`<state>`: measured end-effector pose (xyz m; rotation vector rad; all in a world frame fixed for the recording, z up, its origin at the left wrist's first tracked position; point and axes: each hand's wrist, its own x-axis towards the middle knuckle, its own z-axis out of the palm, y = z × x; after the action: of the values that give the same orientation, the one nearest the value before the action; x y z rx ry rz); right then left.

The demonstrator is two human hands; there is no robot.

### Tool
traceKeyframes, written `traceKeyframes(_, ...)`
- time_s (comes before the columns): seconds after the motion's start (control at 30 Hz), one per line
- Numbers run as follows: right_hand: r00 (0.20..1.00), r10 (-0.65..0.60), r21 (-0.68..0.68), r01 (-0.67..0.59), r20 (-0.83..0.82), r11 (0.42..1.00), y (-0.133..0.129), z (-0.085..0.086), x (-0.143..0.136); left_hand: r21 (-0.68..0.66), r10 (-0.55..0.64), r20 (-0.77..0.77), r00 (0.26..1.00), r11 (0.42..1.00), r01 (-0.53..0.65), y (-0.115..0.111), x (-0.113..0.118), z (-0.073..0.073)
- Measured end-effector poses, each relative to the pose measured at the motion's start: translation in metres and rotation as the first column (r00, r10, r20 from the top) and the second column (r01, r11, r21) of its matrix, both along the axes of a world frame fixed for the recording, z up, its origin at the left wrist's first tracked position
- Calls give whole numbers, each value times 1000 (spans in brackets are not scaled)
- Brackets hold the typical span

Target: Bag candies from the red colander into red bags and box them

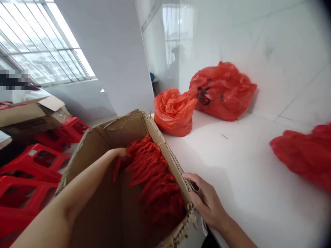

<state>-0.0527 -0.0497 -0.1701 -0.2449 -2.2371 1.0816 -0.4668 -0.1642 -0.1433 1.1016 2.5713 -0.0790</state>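
Observation:
A deep cardboard box [103,144] with worn, ragged edges stands open in front of me. Bundled red fabric pieces [157,179] are piled along its right inner wall. My left hand [119,153] reaches down inside, closed on red fabric at the upper left of the pile; its fingertips are hidden, and a loose strip dangles below it. Over the box's right rim, my right hand [203,198] grips the cardboard, the thumb and a finger apart on the edge.
Red plastic stools [36,162] crowd the floor at left, near another cardboard box [23,113]. On the white surface [219,155] at right sit a small red plastic bag [176,112], a larger one [223,91] and a red fabric heap [307,151]. A barred window [43,41] is behind.

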Motion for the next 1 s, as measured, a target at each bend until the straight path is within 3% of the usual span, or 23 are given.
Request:
traceKeyframes(0.07, 999, -22, 21, 21, 46, 1000, -5, 9, 10, -164, -67, 39, 997, 984, 73, 2, 17, 42)
traceKeyframes(0.13, 993, -64, 36, 61, 96, 997, -12, 21, 31, -230, -130, 27, 991, 964, 133, 4, 44, 84)
traceKeyframes(0.2, 979, -139, 26, 137, 149, 990, -21, 29, 61, -206, -247, -11, 969, 949, 239, 6, 84, 122)
traceKeyframes(0.27, 952, -220, -7, 226, 211, 974, -33, 32, 97, -127, -393, -52, 918, 914, 385, 8, 139, 150)
traceKeyframes(0.33, 921, -269, -50, 294, 282, 954, -49, 32, 135, -45, -552, -52, 832, 834, 550, 11, 204, 169)
traceKeyframes(0.4, 893, -302, -90, 349, 334, 933, -72, 30, 173, 42, -761, 49, 647, 649, 760, 15, 274, 177)
traceKeyframes(0.5, 852, -413, -91, 462, 322, 882, -113, 28, 225, 97, -921, 196, 338, 361, 927, 21, 366, 177)
traceKeyframes(0.57, 787, -547, -62, 584, 285, 809, -141, 27, 259, 76, -956, 223, 191, 213, 974, 29, 418, 171)
traceKeyframes(0.7, 521, -818, -48, 849, 242, 526, -196, 27, 332, 43, -967, 252, -28, -18, 999, 50, 506, 153)
traceKeyframes(0.77, 400, -886, -85, 916, 234, 391, -220, 24, 364, 57, -957, 274, -92, -79, 995, 60, 540, 143)
traceKeyframes(0.83, 295, -928, -140, 953, 229, 269, -237, 19, 386, 82, -950, 291, -118, -98, 992, 69, 567, 132)
traceKeyframes(1.0, 125, -972, -267, 961, 198, 69, -257, -6, 389, 238, -916, 373, -147, -59, 969, 92, 608, 92)
